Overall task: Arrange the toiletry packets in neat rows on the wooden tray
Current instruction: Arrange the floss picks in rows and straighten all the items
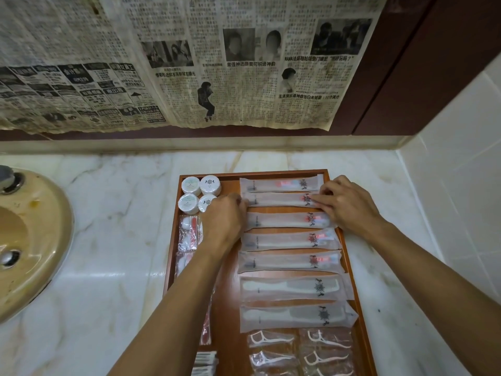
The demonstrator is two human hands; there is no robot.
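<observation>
Marble worktop (113, 267) carries a wooden tray (173, 248), set lengthwise away from the person, with a beige sink (32, 240) to its left. Nearest on the tray lie floss-pick packets (271, 340) in two columns, and a small packet (206, 360) sits at the near left edge. Beyond them two comb packets (292, 287) lie crosswise, one behind the other. Farther on come five toothbrush packets (287, 261), stacked as parallel rows toward the far rim, all with their printed crests to the right. Both forearms reach over the tray. The left hand (222, 221) rests at the left end of the second-farthest toothbrush packet (276, 200), its fingers curled down onto that end; whether they pinch it or just press it I cannot tell. The right hand (344, 204) sits at the packet's right end, fingers (320, 198) bent and together, tips pressing on the wrapper near the crest. Left of the left forearm, along the tray's left side, lie clear packets with red and white contents (189, 233), partly hidden by the arm. In the far left corner four round white packets (210, 185) stand in a two-by-two block, the nearest right one partly covered by the left hand. Behind the worktop a yellowed newspaper (189, 63) hangs over a dark panel (433, 63), and white tiles (461, 164) line the right wall
</observation>
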